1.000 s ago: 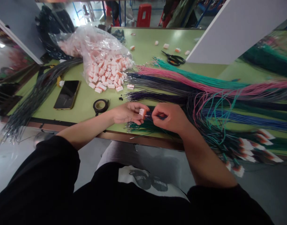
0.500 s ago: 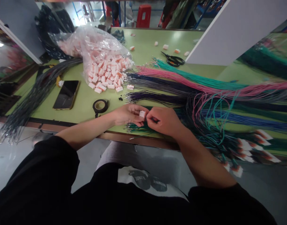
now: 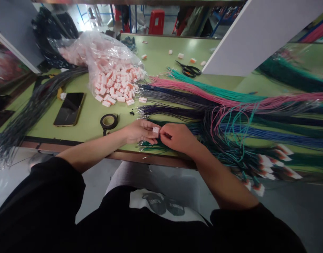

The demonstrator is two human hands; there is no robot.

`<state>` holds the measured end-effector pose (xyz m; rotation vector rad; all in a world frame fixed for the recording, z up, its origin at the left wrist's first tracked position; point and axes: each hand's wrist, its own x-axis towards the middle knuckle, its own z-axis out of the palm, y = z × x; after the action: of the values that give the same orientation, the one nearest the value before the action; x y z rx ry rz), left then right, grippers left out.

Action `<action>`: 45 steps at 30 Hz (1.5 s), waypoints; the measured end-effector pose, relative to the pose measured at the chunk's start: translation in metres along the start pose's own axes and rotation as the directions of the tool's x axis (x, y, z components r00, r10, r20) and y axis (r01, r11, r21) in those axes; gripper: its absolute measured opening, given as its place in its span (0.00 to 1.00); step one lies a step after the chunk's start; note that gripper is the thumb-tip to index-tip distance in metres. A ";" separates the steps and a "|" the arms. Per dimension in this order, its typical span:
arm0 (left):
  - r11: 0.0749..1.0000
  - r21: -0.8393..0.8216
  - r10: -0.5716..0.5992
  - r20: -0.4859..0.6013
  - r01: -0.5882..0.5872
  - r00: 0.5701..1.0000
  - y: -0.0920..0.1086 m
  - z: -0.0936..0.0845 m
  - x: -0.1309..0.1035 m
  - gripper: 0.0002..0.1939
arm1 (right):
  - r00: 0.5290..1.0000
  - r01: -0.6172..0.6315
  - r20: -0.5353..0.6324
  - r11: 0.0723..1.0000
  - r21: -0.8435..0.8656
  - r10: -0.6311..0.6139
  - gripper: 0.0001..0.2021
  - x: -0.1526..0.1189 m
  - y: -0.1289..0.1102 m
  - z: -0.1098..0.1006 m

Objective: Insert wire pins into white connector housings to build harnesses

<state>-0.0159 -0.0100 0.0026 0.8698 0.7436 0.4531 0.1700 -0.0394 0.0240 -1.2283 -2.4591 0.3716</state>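
A small white plastic connector housing (image 3: 156,130) is pinched between the thumb and fingers of my left hand (image 3: 140,131). My right hand (image 3: 178,137) is closed in a pinch right beside the housing's right end; whatever its fingertips grip is too small to make out. Beneath and behind both hands lie dark green wires (image 3: 148,144) with bare metal tips at their left ends. Dark purple wires (image 3: 166,111) lie just beyond the hands.
A plastic bag (image 3: 98,45) spills white-and-orange connector housings (image 3: 116,84). Black tape (image 3: 109,121), a phone (image 3: 69,109) and grey wires (image 3: 42,96) lie left. Scissors (image 3: 189,69), pink wires (image 3: 198,90) and teal wires (image 3: 203,83) lie beyond. Wired connectors (image 3: 267,165) hang over the right edge.
The whole view has shifted slightly, so things on the table appear further left. Both hands stay together at the housing, which looks slightly turned in my left fingers.
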 end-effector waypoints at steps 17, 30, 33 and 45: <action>0.990 0.138 -0.019 0.099 0.005 0.995 0.002 -0.002 0.000 0.19 | 0.962 -0.137 0.265 0.954 0.266 0.064 0.07 0.007 0.018 -0.020; 0.988 0.154 -0.049 0.171 0.023 0.984 0.007 -0.003 0.000 0.19 | 0.853 -0.378 -0.407 0.924 -0.052 0.326 0.03 0.035 0.090 -0.021; 0.992 0.119 -0.049 0.170 0.029 0.984 0.007 -0.004 0.001 0.19 | 0.713 -0.407 -0.538 0.890 0.205 0.450 0.02 0.031 0.092 -0.025; 1.000 -0.007 0.011 0.194 -0.010 0.981 0.004 -0.008 0.004 0.16 | 0.998 0.018 -0.070 0.952 0.307 0.003 0.07 0.021 0.008 -0.020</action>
<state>-0.0195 -0.0007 0.0005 0.8987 0.5578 0.3737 0.1722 -0.0162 0.0432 -1.0799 -2.2405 0.6696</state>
